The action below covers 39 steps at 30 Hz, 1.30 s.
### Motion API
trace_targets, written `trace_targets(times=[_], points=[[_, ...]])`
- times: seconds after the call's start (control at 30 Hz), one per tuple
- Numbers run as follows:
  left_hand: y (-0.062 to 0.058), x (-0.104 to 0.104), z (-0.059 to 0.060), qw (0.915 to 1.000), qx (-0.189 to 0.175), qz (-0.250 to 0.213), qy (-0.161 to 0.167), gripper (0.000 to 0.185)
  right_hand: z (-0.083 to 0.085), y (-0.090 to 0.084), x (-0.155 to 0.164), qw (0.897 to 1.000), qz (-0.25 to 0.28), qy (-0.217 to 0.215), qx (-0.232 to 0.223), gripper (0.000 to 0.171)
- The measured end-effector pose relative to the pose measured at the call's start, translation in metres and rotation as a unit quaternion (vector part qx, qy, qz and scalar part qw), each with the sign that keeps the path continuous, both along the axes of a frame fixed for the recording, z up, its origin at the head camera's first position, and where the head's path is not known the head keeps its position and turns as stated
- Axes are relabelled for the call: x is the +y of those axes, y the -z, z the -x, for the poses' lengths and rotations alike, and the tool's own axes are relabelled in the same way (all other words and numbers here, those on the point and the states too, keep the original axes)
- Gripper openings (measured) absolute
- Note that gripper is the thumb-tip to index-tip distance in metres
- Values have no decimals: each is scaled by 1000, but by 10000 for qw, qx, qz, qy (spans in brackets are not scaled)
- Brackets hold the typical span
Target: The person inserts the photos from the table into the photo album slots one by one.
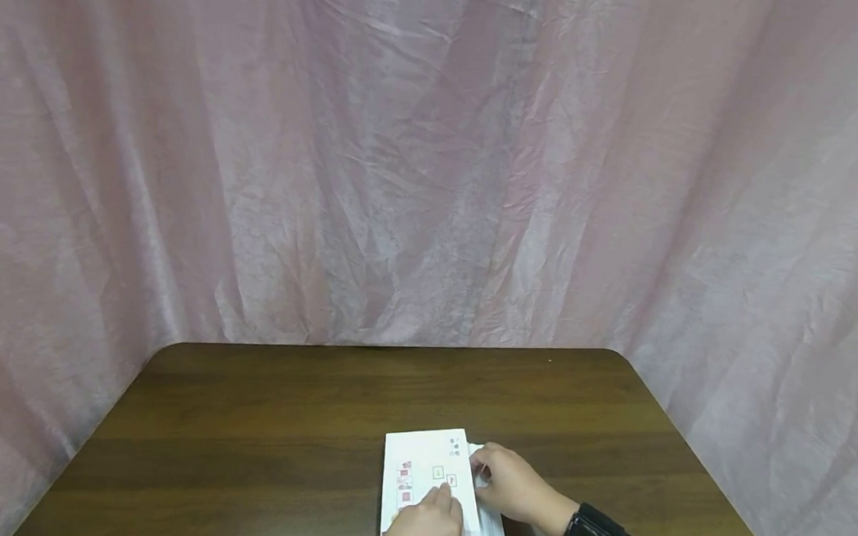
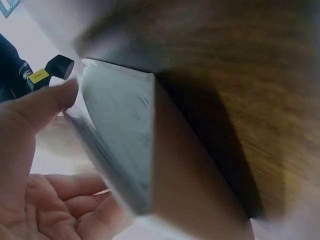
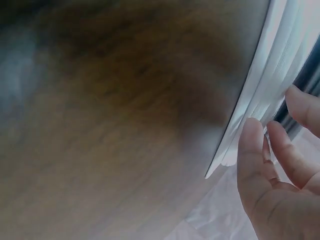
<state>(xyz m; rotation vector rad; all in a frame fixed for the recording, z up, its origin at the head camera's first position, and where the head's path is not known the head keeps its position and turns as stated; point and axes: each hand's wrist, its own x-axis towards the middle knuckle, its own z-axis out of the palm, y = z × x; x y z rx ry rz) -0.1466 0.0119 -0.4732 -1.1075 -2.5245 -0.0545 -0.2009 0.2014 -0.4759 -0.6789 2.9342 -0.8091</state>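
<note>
A thick white book (image 1: 426, 457) with small printed pictures and boxes on its cover lies near the front of the table. My left hand (image 1: 425, 531) rests over the lower part of the cover. In the left wrist view its thumb (image 2: 65, 95) is at a corner of the book, with the fingers (image 2: 95, 200) bent beside the cover. My right hand (image 1: 512, 484) is at the book's right side. Its fingertips (image 3: 252, 130) are right at the layered white edge (image 3: 260, 100), the thumb apart from them. The book's near end is out of the head view.
The brown wooden table (image 1: 261, 418) has rounded far corners. Pinkish curtains (image 1: 423, 178) hang behind it and along both sides. A black band (image 1: 592, 528) is strapped on the right wrist. In the left wrist view, a black strap with a yellow label (image 2: 38, 76) shows.
</note>
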Motion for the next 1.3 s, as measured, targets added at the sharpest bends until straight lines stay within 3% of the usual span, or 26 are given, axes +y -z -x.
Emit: trace_targets(times=[0.27, 0.67, 0.77, 1.0, 1.2, 1.3], points=[[0, 8, 0, 9987, -324, 379, -85, 30, 1, -3, 3, 9992, 178, 171, -328, 21], [1, 10, 2, 9937, 181, 1100, -74, 26, -1, -7, 3, 9989, 183, 194, -380, 16], [0, 7, 3, 9943, 141, 1059, 8, 24, -7, -6, 2, 9995, 46, 217, -205, 15], [-7, -2, 11, 9942, -548, 926, 8, 53, -12, -5, 0, 9986, -396, 152, 319, 21], [0, -16, 16, 9960, -470, 570, 507, 45, -16, -2, -2, 9986, -436, 114, 268, 21], [0, -27, 21, 9933, -795, 20, 844, 33, -16, -3, 0, 9987, -404, 73, 308, 22]])
